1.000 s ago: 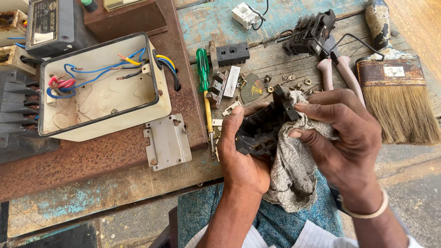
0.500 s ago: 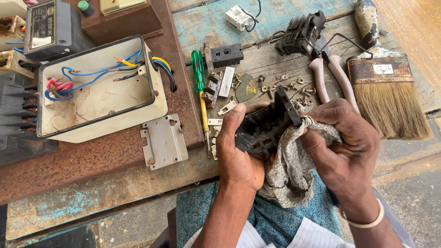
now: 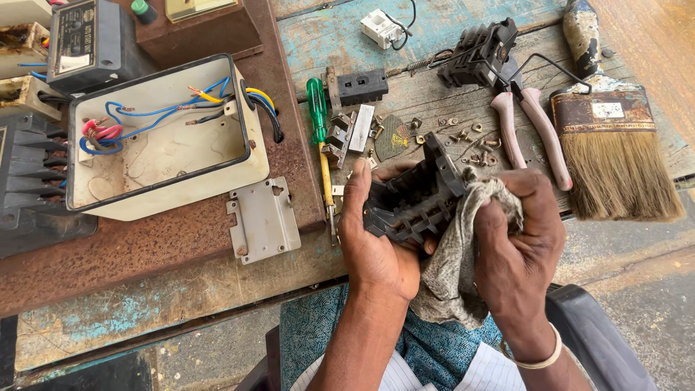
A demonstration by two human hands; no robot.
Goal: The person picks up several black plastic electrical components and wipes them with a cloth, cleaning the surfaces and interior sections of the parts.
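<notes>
Bright, even daylight fills the sharp head view, strongest at the upper right where the wooden bench [image 3: 637, 43] looks washed out, with only soft, short shadows under the paintbrush [image 3: 608, 145] and open box [image 3: 166, 137], no glare, and slight wide-angle bending at the edges.

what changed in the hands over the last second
The right hand shifted the grey rag from over the top of the black plastic part to its right side, baring more of the part. The left hand kept its grip, thumb up along the left edge. Both hands stayed closed on their things. The screwdriver, pliers and brush lie as before.
</notes>
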